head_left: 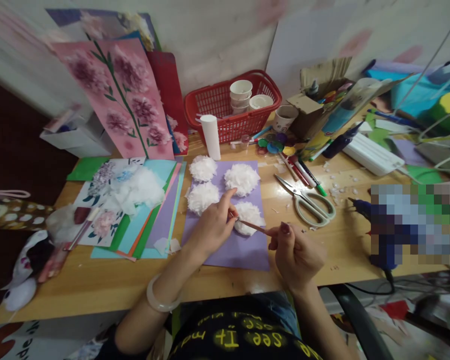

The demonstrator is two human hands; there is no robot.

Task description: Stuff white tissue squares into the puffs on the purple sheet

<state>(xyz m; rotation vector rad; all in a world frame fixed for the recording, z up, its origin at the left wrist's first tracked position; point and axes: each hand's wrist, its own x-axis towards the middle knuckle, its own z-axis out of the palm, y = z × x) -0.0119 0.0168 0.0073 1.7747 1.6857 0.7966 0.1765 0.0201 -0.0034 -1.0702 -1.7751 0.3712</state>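
Note:
Several white ruffled paper flowers [242, 180] lie on a purple sheet [243, 255] at the middle of the table. My right hand [298, 252] is closed on the right end of a thin brownish stick [253, 226], in front of the sheet's right edge. At the stick's other end, my left hand [215, 220] has its fingertips pinched together, the index finger raised towards the flowers. Whatever those fingertips hold is too small to make out. The lower right flower [248, 216] sits just behind the stick.
Grey-handled scissors [314, 207] and markers [303, 172] lie right of the flowers. Behind stand a white roll [210, 137] and a red basket [232, 120] with cups. Coloured papers [161, 220] are at left, a blue glue gun [363, 207] at right.

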